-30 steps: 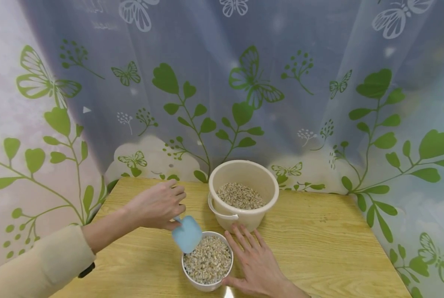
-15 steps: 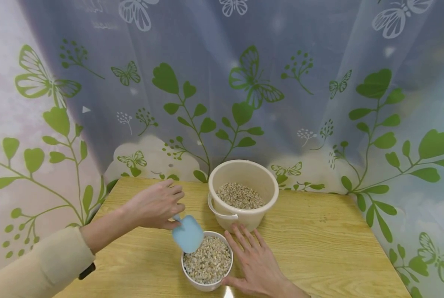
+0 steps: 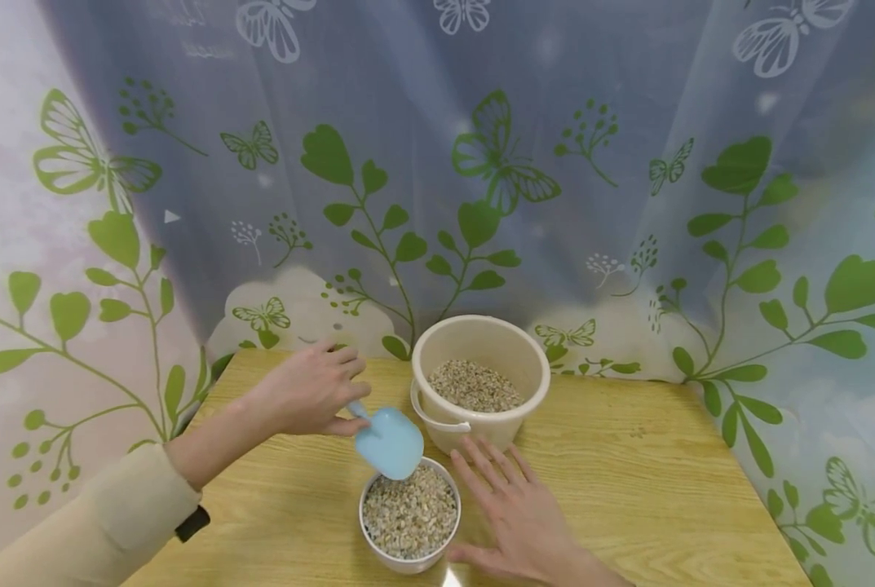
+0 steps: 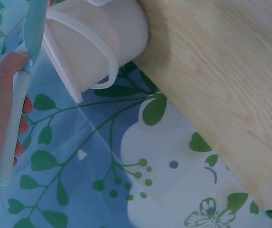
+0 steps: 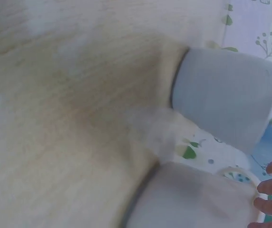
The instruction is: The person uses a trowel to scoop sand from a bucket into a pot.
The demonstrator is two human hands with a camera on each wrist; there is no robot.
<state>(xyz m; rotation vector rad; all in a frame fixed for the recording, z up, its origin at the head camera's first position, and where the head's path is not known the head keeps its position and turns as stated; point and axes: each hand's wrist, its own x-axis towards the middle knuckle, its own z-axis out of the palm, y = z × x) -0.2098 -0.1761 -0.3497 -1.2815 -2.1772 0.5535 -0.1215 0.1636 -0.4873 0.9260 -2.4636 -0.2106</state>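
A light blue scoop (image 3: 389, 443) is held by its handle in my left hand (image 3: 312, 390). Its blade hangs over the far rim of a white bowl (image 3: 405, 564), which is heaped with pale grains (image 3: 411, 512). In the left wrist view, the fingers curl round the scoop handle (image 4: 13, 123). My right hand (image 3: 518, 515) lies with fingers spread just right of the bowl, fingertips near the base of a cream bucket (image 3: 510, 420); contact with either cannot be told. The bucket holds more grains (image 3: 474, 386). The right wrist view catches only a few right fingers (image 5: 269, 199).
Everything stands on a wood-grain table (image 3: 642, 473). Behind it and at both sides hangs a printed curtain (image 3: 408, 163) with leaves and butterflies. The bucket's white handle (image 3: 437, 422) droops on its left side, between bucket and bowl.
The scoop has risen and shifted right and away from me with my left hand, uncovering more of the grains. My right hand has slid slightly right of the bowl.
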